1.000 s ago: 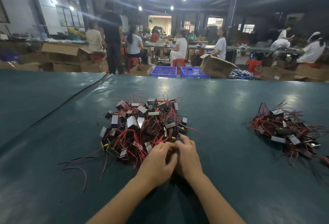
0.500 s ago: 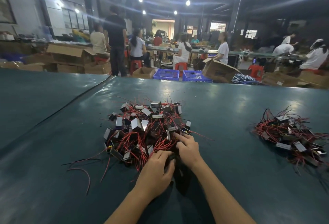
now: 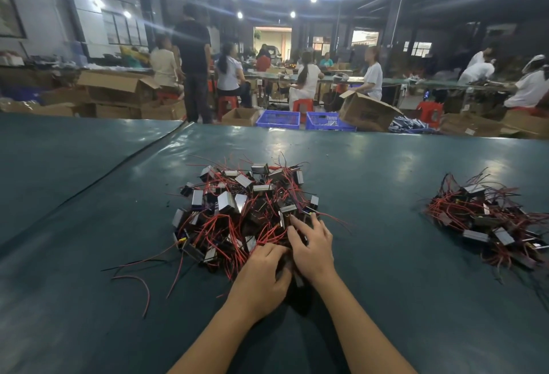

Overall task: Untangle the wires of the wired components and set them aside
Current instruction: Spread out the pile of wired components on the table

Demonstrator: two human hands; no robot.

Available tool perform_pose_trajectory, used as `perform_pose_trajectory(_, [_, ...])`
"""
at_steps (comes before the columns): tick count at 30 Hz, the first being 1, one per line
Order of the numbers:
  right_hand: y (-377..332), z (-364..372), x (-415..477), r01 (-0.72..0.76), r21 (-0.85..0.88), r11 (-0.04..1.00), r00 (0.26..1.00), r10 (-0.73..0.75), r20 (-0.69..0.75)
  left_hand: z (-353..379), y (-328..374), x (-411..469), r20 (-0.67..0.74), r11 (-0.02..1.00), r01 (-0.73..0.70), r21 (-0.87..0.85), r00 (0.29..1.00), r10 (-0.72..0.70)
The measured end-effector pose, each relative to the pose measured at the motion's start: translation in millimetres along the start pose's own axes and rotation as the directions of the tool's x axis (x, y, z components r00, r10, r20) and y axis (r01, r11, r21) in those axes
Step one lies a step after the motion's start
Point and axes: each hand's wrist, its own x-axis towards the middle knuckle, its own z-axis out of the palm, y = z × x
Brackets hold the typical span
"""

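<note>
Your hands work the near edge of the big tangled pile (image 3: 243,210): left hand (image 3: 261,278) fingers curled, grip hidden; right hand (image 3: 312,243) fingers spread. The smaller heap (image 3: 487,222) right of the pile looks finished; most remains.

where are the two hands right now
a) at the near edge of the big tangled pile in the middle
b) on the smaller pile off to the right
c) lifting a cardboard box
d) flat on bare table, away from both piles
a: the left hand and right hand both sit on the near edge of the big pile, while the smaller pile lies apart at the right with no hand on it.
</note>
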Motion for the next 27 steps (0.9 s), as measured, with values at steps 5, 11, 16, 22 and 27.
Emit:
perform_pose_trajectory(5, [-1, -3, -7, 0.140, 0.092, 0.986, 0.973, -0.119, -0.198, -1, -1, -1, -0.012, 1.000, 0.012, -0.017, 1.000, -0.012])
perform_pose_trajectory(11, [-10, -25, -33, 0.310, -0.006, 0.951, 0.863, -0.284, -0.417, -6, 4, -4, -0.042, 1.000, -0.008, -0.030, 0.999, 0.007])
perform_pose_trajectory(16, [-15, -42, -56, 0.320, 0.323, 0.891, 0.867, -0.139, -0.478, -9, 11, -8, -0.034, 0.995, -0.068, -0.067, 0.997, 0.065])
perform_pose_trajectory(22, [-18, -51, -71, 0.333, 0.322, 0.886, 0.748, -0.041, -0.662, -4, 35, -19, -0.009, 0.969, -0.056, -0.241, 0.998, 0.056])
perform_pose_trajectory(27, [-13, -69, -72, 0.468, 0.041, 0.883, 0.580, -0.272, -0.768, 1, 37, -23, 0.128, 0.972, 0.031, -0.235, 0.992, -0.001])
